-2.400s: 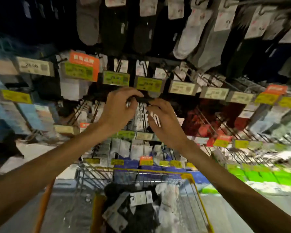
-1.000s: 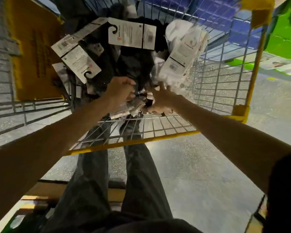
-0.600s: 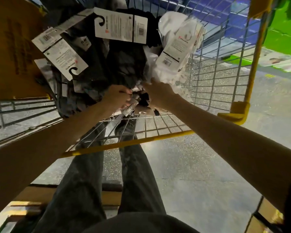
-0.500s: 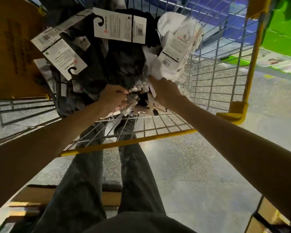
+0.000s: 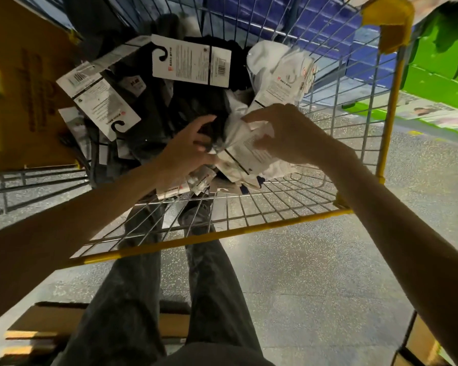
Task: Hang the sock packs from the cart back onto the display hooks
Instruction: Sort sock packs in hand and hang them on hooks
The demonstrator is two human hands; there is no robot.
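Below, crinkly sock pack (image 5: pixel 246 152), wire cart (image 5: pixel 222 235).

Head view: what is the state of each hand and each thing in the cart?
left hand, open, resting on the sock pile.
right hand, fingers curled, gripping the white sock pack.
white sock pack, gripped, inside the cart.
black sock pack, lying loose, card up.
cart, loaded with packs.

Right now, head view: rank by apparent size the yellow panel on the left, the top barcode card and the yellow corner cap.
1. yellow panel
2. barcode card
3. corner cap, which sits farther from the camera, so its true size is unsure
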